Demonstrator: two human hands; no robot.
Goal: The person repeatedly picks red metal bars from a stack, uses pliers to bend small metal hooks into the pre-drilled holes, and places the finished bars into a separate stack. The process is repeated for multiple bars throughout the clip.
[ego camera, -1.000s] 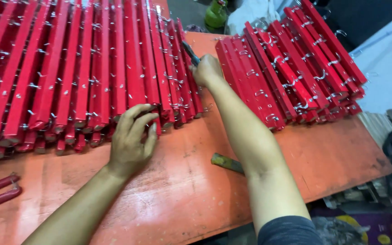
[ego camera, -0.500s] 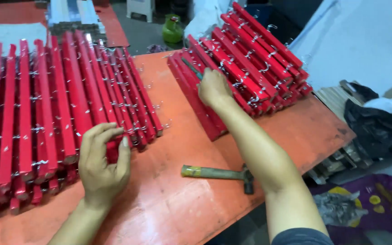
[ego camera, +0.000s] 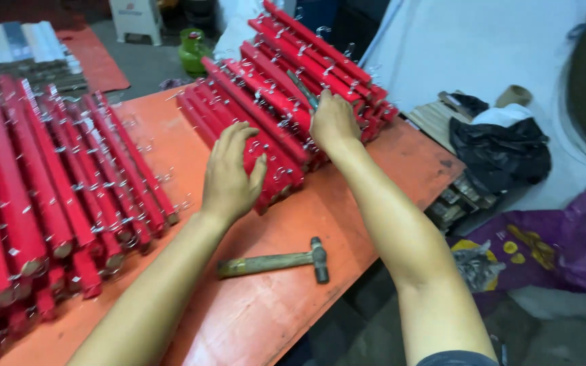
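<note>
Head view, orange table [ego camera: 252, 318].

Left hand [ego camera: 233, 177] is lying palm down on the near end of the right-hand pile of red bars [ego camera: 276, 102]. Fingers are spread and slightly curled over the tops of the lowest bars; thumb is sticking out to the right. It is pressing or resting on them, not pinching anything.

Right hand [ego camera: 332, 122] is sitting further up the same pile, on its right side, fingers curled in. It is gripping a thin dark tool [ego camera: 302, 89] whose tip is pointing up and away across the bars. Cannot tell what kind of tool it is; most of it is hidden in the fist.

The pile is lying diagonally across the far right part of the table, bars stacked in several layers, small metal hooks showing along them. A second, larger pile of red bars [ego camera: 49, 190] is covering the left part of the table, well apart from both hands.

A hammer [ego camera: 276, 261] with a worn wooden handle is lying flat on the bare table near the front edge, between the two forearms, touching neither.

Beyond the table: a green bottle [ego camera: 193, 53] is standing on the floor; a black bag [ego camera: 503, 152] and a purple bag [ego camera: 544, 247] are lying to the right.
</note>
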